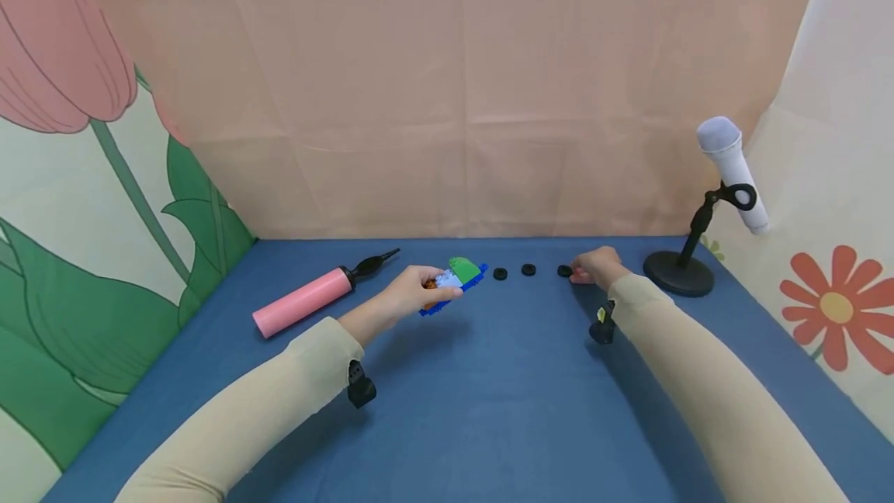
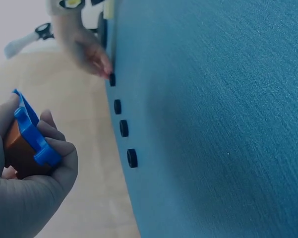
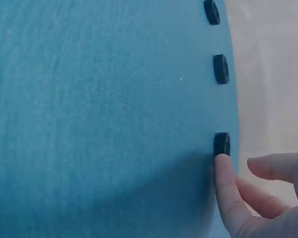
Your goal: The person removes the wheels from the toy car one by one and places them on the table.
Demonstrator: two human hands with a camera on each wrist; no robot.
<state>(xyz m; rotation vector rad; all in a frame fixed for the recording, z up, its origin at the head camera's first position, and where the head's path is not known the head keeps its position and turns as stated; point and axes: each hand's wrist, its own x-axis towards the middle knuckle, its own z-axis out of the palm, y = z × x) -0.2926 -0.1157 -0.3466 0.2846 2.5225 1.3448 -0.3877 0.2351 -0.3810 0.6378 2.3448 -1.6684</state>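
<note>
My left hand [image 1: 408,295] grips a toy car [image 1: 447,286] above the table, fingers and thumb on its sides. It has a blue base, a green and light blue top and an orange-brown part; in the left wrist view its blue base [image 2: 37,136] shows between thumb and fingers. Small black wheels [image 1: 528,270] lie in a row at the table's far edge. Several appear in the left wrist view. The right hand [image 1: 597,266] is at the row's right end; in the right wrist view its extended fingertip touches the nearest wheel [image 3: 222,144], the thumb apart from it.
A pink hand pump [image 1: 303,301] with a black nozzle lies left of the left hand. On the right, a white microphone [image 1: 733,169] leans in a black stand [image 1: 679,272], close to the right forearm. A beige backdrop [image 1: 461,99] rises behind the blue table [image 1: 489,410].
</note>
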